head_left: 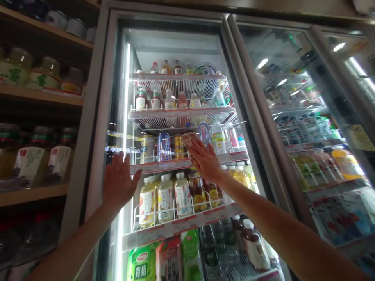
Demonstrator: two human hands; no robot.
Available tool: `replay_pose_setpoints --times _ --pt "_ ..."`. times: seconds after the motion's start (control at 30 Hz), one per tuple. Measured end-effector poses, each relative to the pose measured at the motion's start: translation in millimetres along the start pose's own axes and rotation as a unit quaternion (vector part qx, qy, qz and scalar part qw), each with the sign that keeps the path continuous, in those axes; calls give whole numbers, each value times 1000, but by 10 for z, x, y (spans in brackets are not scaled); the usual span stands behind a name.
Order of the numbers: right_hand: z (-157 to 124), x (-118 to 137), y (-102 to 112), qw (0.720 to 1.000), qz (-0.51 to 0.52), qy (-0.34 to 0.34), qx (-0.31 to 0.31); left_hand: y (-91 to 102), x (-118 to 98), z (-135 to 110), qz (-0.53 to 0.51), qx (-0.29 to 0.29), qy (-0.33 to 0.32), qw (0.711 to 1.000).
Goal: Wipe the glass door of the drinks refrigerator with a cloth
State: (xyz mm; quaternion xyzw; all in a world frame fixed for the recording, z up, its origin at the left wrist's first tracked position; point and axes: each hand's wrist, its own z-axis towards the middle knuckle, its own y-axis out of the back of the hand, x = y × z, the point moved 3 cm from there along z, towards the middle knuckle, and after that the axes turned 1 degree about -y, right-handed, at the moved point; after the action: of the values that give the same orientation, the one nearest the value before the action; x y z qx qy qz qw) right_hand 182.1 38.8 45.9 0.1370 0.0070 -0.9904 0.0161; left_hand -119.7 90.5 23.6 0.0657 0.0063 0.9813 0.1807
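My left hand is raised flat at the left side of the glass door, fingers stretched and thumb apart, holding nothing. Whether its palm touches the glass is hard to tell. Near the middle of the door, my right hand presses a pale pinkish cloth against the pane, fingers laid over it. Through the glass, cans stand behind the cloth, among them a blue can and a golden can. Part of the cloth is hidden under the right hand.
Inside the lit cooler, shelves carry bottles, cans and cartons. A metal door handle runs down the right edge of this door. Another glass door stands to the right. At left, wooden shelves hold jars and bottles.
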Motion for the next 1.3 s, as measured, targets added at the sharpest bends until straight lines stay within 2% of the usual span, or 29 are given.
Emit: replay_pose_setpoints --times 0.03,0.07,0.17,0.23,0.27,0.33,0.4,0.47,0.53,0.6,0.67,0.7,0.8,0.87,0.9,0.97,1.03,1.1,1.13,1.2,1.27,1.3 --pt "-9 -71 26 1000 -1 -6 3 -4 4 -6 -1 -6 -2 1000" --pt "-13 -237 81 999 -8 -45 -5 -9 7 -13 -1 -11 -4 1000" --pt "8 -894 302 976 -41 -205 -59 -31 9 -20 0 -19 -9 1000" --pt "43 -1048 354 967 -51 -238 -77 -35 6 -11 0 -24 -8 1000" --pt "50 -977 332 970 -51 -227 -75 -33 2 -6 1 -26 -7 1000" --pt "4 -586 220 985 -41 -158 -53 -22 -11 -9 2 -23 -7 1000" --pt "-149 -91 95 998 -26 -62 -19 -5 -37 -58 3 -20 -8 1000" --pt "-391 192 49 1000 -19 5 0 7 -87 -184 4 -13 -14 1000" --pt "-706 95 106 999 -34 -7 -18 7 -176 -402 3 -6 -21 1000" --pt "-1137 -273 214 993 -61 -84 -50 -13 -318 -709 -3 8 -34 999" --pt "-1724 -619 318 984 -79 -151 -58 -42 -512 -1072 -16 17 -53 998" --pt "-2064 -709 372 981 -88 -166 -54 -56 -622 -1259 -25 19 -63 998" --pt "-3051 -627 571 982 -97 -161 -26 -86 -926 -1756 -46 25 -67 996" --pt "-3441 -467 687 983 -90 -163 -3 -98 -1059 -1978 -57 44 -54 996" --pt "-3500 -411 715 982 -82 -171 5 -102 -1097 -2049 -62 58 -44 995" --pt "-3353 -353 685 978 -67 -196 9 -107 -1129 -2118 -73 84 -26 993" --pt "-2990 -278 557 975 -56 -215 -7 -107 -1127 -2125 -77 104 -15 991" --pt "-2641 -56 390 978 -44 -205 -16 -99 -1115 -2133 -70 115 -15 991" --pt "-2530 123 313 983 -33 -181 -8 -90 -1105 -2157 -63 117 -18 991" --pt "-2474 551 215 995 1 -93 23 -57 -1067 -2269 -51 122 -29 991" --pt "-2589 908 212 996 50 40 67 0 -990 -2462 -40 138 -39 989" --pt "-2667 989 238 991 66 77 85 39 -934 -2578 -34 150 -40 987"
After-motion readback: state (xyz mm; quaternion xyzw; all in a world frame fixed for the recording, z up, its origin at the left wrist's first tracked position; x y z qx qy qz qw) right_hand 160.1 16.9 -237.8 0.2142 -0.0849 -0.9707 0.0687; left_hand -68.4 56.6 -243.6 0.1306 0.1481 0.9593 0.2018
